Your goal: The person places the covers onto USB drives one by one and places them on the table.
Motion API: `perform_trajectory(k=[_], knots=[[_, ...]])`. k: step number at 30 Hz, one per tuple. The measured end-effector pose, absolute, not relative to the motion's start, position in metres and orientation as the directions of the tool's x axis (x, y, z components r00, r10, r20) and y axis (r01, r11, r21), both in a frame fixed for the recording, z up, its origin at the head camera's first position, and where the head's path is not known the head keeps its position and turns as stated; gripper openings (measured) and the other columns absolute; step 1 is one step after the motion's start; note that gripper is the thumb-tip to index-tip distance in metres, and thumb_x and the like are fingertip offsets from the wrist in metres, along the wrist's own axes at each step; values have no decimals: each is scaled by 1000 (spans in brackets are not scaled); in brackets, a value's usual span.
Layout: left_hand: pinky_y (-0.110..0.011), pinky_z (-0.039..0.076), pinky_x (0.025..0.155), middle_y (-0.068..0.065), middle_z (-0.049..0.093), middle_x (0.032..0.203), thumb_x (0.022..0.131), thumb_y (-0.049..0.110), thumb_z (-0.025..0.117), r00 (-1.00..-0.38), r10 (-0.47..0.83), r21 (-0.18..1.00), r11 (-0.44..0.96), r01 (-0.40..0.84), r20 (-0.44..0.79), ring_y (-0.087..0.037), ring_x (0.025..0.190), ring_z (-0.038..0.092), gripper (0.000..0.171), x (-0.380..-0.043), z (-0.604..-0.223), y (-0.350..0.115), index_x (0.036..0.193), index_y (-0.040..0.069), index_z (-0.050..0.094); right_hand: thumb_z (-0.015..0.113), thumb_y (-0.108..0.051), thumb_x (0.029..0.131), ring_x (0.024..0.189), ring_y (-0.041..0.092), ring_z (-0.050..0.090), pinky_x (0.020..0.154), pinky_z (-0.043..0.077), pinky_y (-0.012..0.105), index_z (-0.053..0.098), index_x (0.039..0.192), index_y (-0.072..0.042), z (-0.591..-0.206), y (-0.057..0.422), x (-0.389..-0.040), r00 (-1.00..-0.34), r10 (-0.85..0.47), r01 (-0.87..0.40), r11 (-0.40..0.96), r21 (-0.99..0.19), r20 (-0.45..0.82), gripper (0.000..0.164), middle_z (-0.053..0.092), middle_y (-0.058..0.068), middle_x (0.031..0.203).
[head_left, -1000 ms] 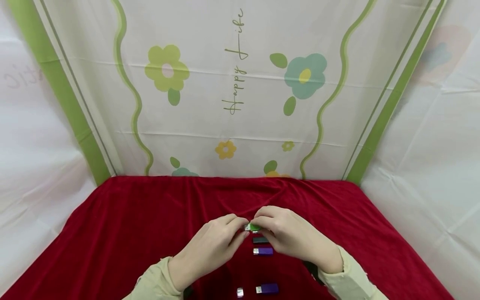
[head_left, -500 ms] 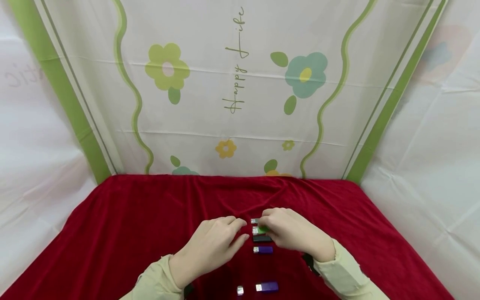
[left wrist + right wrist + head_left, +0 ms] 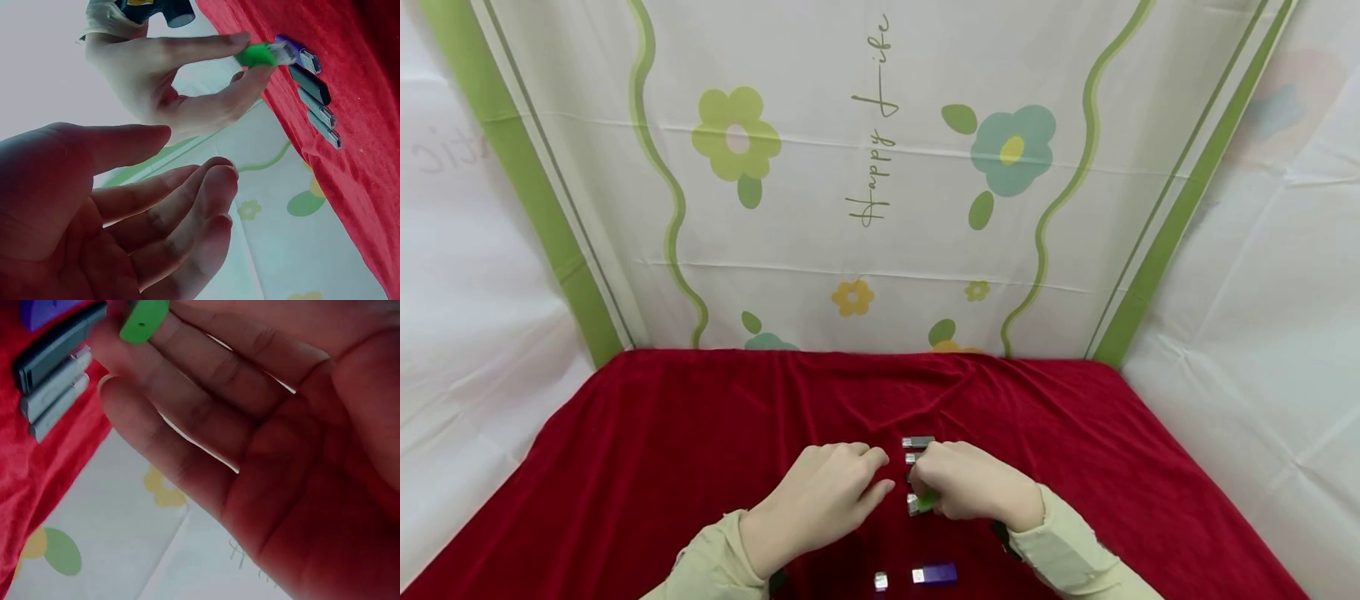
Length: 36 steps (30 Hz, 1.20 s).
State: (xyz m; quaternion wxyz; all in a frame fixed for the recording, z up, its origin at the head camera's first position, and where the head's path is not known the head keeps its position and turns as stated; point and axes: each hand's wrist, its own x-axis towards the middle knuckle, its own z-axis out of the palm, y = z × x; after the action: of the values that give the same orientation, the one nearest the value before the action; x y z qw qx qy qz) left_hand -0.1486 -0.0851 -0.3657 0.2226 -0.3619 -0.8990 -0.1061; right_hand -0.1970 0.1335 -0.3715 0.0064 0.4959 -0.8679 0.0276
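Note:
My right hand (image 3: 973,483) pinches a green USB stick (image 3: 255,56) between thumb and fingers, its shiny plug end pointing left in the head view. It hangs over a row of USB sticks on the red cloth. Two grey sticks, the farther one (image 3: 919,442) in plain sight, lie at the far end of that row. A black stick (image 3: 309,84) and a purple stick (image 3: 300,50) follow nearer, mostly covered by the right hand in the head view. My left hand (image 3: 831,492) hovers to the left, fingers loosely bent, thumb apart, holding nothing.
Closer to me on the red cloth (image 3: 700,433) lies another purple USB stick (image 3: 936,575). Left of it is a small shiny, clear-looking piece (image 3: 881,581). A flower-printed white curtain (image 3: 910,250) stands behind the table, with white sheets on both sides.
Both hands were together at the green USB stick; the left has let go and stayed back. The right hand has carried the stick right and toward me, over the row.

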Motion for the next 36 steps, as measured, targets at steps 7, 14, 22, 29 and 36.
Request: perform_trajectory(k=[7, 14, 22, 29, 36], knots=[[-19, 29, 40, 10, 39, 59, 86, 25, 74, -651, 611, 34, 717, 697, 450, -4, 47, 32, 21, -148, -366, -85, 75, 16, 59, 76, 7, 56, 56, 4, 19, 45, 22, 18, 42, 50, -22, -384, 127, -195, -494, -870, -869, 494, 15, 0, 45, 25, -17, 50], [-18, 28, 41, 11, 37, 59, 88, 25, 73, -661, 622, 48, 712, 701, 420, -3, 47, 32, 23, -147, -366, -84, 73, 17, 57, 70, 11, 53, 58, 6, 14, 45, 17, 19, 30, 52, -21, -387, 125, -191, -503, -864, -864, 503, 11, 1, 51, 15, -13, 52], [-18, 27, 40, 11, 36, 59, 87, 24, 74, -657, 625, 46, 709, 704, 421, -3, 47, 31, 28, -145, -367, -83, 70, 17, 53, 76, 9, 57, 58, 6, 13, 45, 17, 20, 28, 52, -21, -392, 123, -187, -518, -855, -853, 515, 85, -18, 57, 15, -12, 52], [-18, 27, 40, 11, 35, 58, 87, 24, 74, -659, 631, 49, 706, 706, 411, -3, 46, 30, 30, -146, -369, -84, 68, 17, 52, 83, 5, 54, 59, 6, 11, 45, 16, 18, 26, 51, -20, -383, 123, -181, -532, -846, -845, 530, 71, -22, 62, 12, -12, 53], [-18, 26, 38, 11, 32, 56, 86, 25, 75, -664, 635, 39, 710, 703, 395, -3, 45, 29, 35, -145, -368, -85, 65, 18, 48, 95, -20, 58, 51, -2, 24, 45, 29, 13, 45, 51, -21, -364, 126, -169, -542, -837, -839, 543, 7, -76, 50, 31, -18, 48]])
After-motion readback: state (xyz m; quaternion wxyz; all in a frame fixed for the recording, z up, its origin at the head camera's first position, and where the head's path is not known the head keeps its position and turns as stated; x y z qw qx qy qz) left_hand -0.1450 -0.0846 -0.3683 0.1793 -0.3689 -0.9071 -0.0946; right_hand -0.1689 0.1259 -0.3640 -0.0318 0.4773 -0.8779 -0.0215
